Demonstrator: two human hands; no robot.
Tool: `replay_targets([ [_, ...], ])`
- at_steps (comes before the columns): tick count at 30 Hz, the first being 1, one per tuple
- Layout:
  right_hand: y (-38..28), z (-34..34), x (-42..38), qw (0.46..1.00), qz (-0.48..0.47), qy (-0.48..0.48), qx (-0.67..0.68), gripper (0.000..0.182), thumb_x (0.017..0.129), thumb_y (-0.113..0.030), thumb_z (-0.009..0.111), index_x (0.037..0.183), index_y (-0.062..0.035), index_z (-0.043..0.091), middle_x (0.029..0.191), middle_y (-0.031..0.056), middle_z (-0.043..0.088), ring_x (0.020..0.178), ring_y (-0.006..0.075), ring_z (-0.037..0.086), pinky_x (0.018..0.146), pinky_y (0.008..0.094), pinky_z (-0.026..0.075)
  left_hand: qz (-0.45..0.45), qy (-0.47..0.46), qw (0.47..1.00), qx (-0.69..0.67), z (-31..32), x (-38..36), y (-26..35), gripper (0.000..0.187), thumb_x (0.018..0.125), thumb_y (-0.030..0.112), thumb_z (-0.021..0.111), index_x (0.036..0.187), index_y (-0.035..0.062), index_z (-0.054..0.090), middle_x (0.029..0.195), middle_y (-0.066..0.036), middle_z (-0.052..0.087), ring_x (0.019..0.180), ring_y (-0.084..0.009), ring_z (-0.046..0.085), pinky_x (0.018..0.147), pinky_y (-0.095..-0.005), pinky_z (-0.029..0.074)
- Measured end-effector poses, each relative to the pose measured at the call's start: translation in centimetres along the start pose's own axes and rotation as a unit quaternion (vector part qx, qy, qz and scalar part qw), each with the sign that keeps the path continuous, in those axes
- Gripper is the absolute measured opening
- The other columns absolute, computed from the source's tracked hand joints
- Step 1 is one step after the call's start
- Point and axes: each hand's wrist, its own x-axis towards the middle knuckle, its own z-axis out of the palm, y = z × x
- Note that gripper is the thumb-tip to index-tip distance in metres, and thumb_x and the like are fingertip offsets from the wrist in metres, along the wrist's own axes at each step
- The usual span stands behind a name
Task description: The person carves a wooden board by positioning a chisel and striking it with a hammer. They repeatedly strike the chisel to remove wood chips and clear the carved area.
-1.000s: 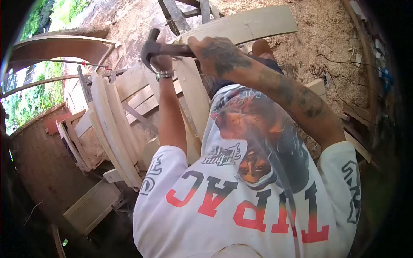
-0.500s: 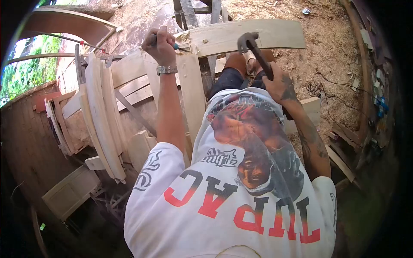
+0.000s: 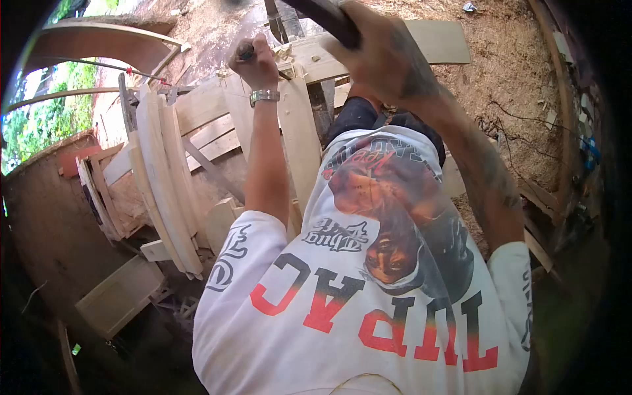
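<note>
My left hand [image 3: 259, 64], with a metal-banded watch [image 3: 264, 97] on its wrist, is closed around a chisel [image 3: 245, 50]. The butt of its handle shows above the fist, and its blade points right at a joint between pale wooden pieces. Raised close to the camera and slightly blurred, my right hand [image 3: 388, 56] grips a hammer by its dark handle [image 3: 327, 20]. Most of the hammer's head lies beyond the top edge. Below the hands are a wide, curved plank [image 3: 438, 41] and an upright board [image 3: 297, 131] that meets it near the chisel.
More curved boards [image 3: 161, 164] stand stacked on the left. A pale panel [image 3: 122, 296] lies at lower left. Wood shavings [image 3: 507, 79] cover the ground, with dark cables [image 3: 520, 125] on the right. A long red-ended clamp bar [image 3: 125, 68] crosses the upper left.
My right hand has swung the hammer up and left, from beside my knee to near the camera. My left hand stays at the joint, its wrist turned so the chisel's handle end faces up.
</note>
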Motion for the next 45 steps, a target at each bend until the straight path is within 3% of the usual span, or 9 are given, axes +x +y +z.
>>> replay_targets([
  [6, -5.1, 1.3, 5.7, 0.983, -0.161, 0.08, 0.037, 0.016, 0.085, -0.003, 0.06, 0.098, 0.0012, 0.051, 0.07, 0.0265, 0.062, 0.067, 0.0456, 0.067, 0.058, 0.0507, 0.051, 0.195, -0.04, 0.958, 0.206, -1.4, 0.0, -0.5, 0.019, 0.094, 0.009, 0.065, 0.078, 0.0027, 0.058, 0.066, -0.002, 0.061, 0.059, -0.0118, 0.058, 0.055, -0.0285, 0.049],
  [8, 2.0, 6.4, 2.1, 0.985, -0.081, -0.09, -0.126, 0.026, 0.082, -0.006, 0.064, 0.106, -0.0002, 0.057, 0.079, 0.0255, 0.068, 0.077, 0.0425, 0.071, 0.065, 0.0497, 0.056, -0.003, -0.033, 0.998, 0.06, -1.9, -0.4, -1.0, 0.016, 0.092, 0.008, 0.066, 0.078, 0.0017, 0.06, 0.07, -0.004, 0.065, 0.063, -0.0142, 0.061, 0.059, -0.0303, 0.051],
  [9, 4.1, 7.5, 0.9, 0.963, -0.039, -0.17, -0.204, 0.032, 0.08, -0.007, 0.066, 0.111, -0.0009, 0.06, 0.084, 0.0251, 0.071, 0.083, 0.0409, 0.073, 0.069, 0.0492, 0.058, 0.36, -0.026, 0.861, 0.357, -2.1, -0.1, -2.1, 0.011, 0.089, 0.007, 0.065, 0.079, 0.0014, 0.065, 0.076, -0.008, 0.07, 0.07, -0.0184, 0.065, 0.065, -0.0331, 0.052],
  [19, 4.5, 2.2, -5.7, 0.977, 0.127, -0.128, -0.114, 0.021, 0.09, -0.013, 0.061, 0.107, -0.0023, 0.055, 0.08, 0.0289, 0.066, 0.079, 0.0469, 0.069, 0.07, 0.0545, 0.052, -0.116, 0.041, 0.992, -0.011, 1.0, 3.3, -0.1, 0.029, 0.09, 0.01, 0.061, 0.062, 0.0092, 0.053, 0.061, -0.003, 0.058, 0.043, -0.0098, 0.048, 0.037, -0.0269, 0.031],
  [24, 8.0, 0.8, -10.0, 0.97, 0.202, -0.085, -0.108, 0.018, 0.094, -0.017, 0.063, 0.105, -0.003, 0.058, 0.074, 0.0247, 0.062, 0.072, 0.046, 0.064, 0.065, 0.0495, 0.048, 0.02, -0.171, 0.985, 0.006, 0.4, -2.4, 0.3, 0.026, 0.091, 0.004, 0.063, 0.068, 0.0116, 0.055, 0.053, 0.002, 0.05, 0.043, -0.0076, 0.047, 0.041, -0.0237, 0.034],
  [29, 8.7, -1.4, -11.4, 0.959, 0.238, -0.097, -0.122, 0.021, 0.091, -0.016, 0.065, 0.103, -0.0012, 0.057, 0.079, 0.025, 0.062, 0.08, 0.0454, 0.065, 0.068, 0.0496, 0.048, -0.116, 0.137, 0.976, -0.124, -0.8, 1.7, -0.8, 0.035, 0.093, 0.009, 0.061, 0.06, 0.0098, 0.049, 0.052, -0.003, 0.052, 0.038, -0.0107, 0.045, 0.04, -0.0267, 0.035],
  [34, 8.9, -1.8, -12.1, 0.956, 0.267, -0.089, -0.085, 0.02, 0.091, -0.016, 0.064, 0.102, -0.0017, 0.057, 0.083, 0.0239, 0.063, 0.083, 0.0447, 0.065, 0.07, 0.0493, 0.048, -0.053, -0.167, 0.983, -0.051, -1.2, -1.7, 3.2, 0.036, 0.09, 0.004, 0.06, 0.057, 0.0102, 0.046, 0.05, -0.003, 0.049, 0.041, -0.0107, 0.045, 0.04, -0.0258, 0.032],
  [39, 9.3, -1.3, -12.7, 0.95, 0.28, -0.106, -0.088, 0.025, 0.089, -0.017, 0.065, 0.107, -0.0024, 0.057, 0.096, 0.0253, 0.063, 0.089, 0.0435, 0.064, 0.075, 0.049, 0.048, -0.147, 0.234, 0.943, -0.188, -3.3, 2.1, -0.1, 0.035, 0.089, 0.008, 0.059, 0.059, 0.0126, 0.041, 0.05, -0.001, 0.046, 0.041, -0.0113, 0.042, 0.038, -0.0272, 0.03],
  [45, 10.6, -0.5, -14.1, 0.957, 0.263, -0.099, -0.074, 0.034, 0.087, -0.019, 0.067, 0.113, -0.0012, 0.056, 0.099, 0.0254, 0.062, 0.093, 0.0454, 0.064, 0.078, 0.0497, 0.049, -0.044, -0.104, 0.987, -0.115, -3.3, -1.2, 2.2, 0.031, 0.087, 0.009, 0.062, 0.059, 0.0075, 0.05, 0.054, -0.005, 0.054, 0.044, -0.0116, 0.045, 0.042, -0.0264, 0.033],
])
